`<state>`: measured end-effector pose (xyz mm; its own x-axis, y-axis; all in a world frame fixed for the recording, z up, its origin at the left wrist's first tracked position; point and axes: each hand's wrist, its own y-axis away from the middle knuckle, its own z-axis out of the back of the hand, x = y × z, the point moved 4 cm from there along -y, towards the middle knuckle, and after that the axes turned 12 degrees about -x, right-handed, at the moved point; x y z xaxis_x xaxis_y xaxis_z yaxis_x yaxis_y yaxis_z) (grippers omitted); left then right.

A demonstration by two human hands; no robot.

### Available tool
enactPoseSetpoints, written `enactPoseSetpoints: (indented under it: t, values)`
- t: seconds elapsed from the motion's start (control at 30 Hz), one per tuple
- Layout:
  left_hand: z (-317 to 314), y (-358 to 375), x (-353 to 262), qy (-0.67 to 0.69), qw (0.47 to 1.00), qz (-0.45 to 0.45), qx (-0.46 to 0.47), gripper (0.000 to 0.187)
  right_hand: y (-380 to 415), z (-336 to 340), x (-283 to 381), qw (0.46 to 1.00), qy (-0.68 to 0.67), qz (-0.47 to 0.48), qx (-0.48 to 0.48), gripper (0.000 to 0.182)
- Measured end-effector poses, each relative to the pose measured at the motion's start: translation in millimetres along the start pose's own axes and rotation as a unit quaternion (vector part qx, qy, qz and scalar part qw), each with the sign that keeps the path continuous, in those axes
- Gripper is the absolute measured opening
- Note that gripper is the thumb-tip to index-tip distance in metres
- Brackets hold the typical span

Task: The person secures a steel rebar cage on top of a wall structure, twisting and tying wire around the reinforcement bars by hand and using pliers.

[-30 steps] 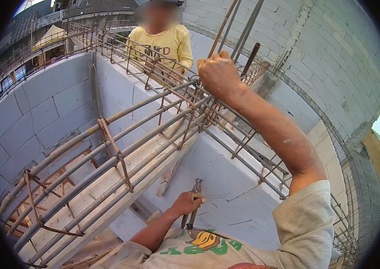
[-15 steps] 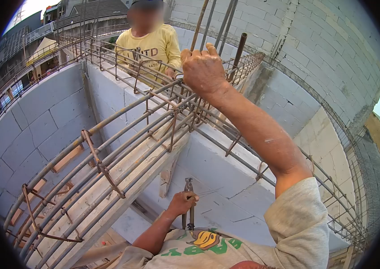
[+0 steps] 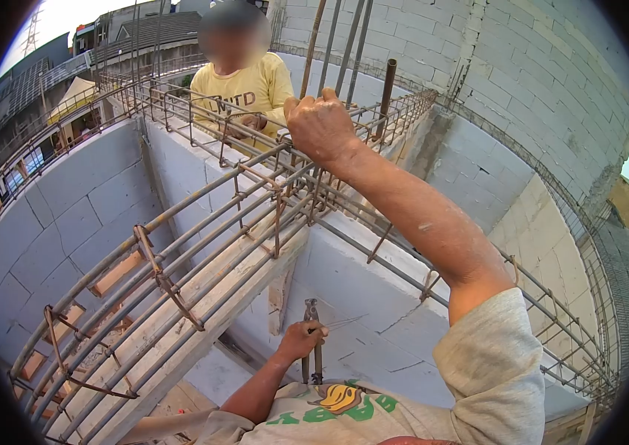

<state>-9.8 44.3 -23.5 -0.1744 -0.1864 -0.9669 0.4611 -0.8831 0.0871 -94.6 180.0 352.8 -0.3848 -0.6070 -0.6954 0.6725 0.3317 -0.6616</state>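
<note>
Grey metal pincers are grasped in the left hand, their long axis almost upright in the view, the head pointing away from the shirt, just above the grip, and the two handles going down below it. From the same fist thin wires stick out to the right, and the fingers hide the pincers' middle part. High above this grip the right hand is curled at the rebar cage, but its palm side is out of sight, so I cannot tell what it grasps.

Metal pincers, matt rusty rebar
</note>
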Motion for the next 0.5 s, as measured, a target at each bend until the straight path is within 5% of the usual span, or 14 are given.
enactPoseSetpoints:
  t: [0.27,0.5]
  values:
    - [-1.6,7.3,18.5,0.027,0.999,-0.006,-0.024,0.032,-1.7,-6.1,3.8,0.999,0.009,-0.005,0.031,0.008]
    - [1.0,4.9,28.3,0.036,0.999,0.007,-0.027,0.032,1.3,-17.3,6.9,0.994,0.064,-0.001,0.085,0.033]
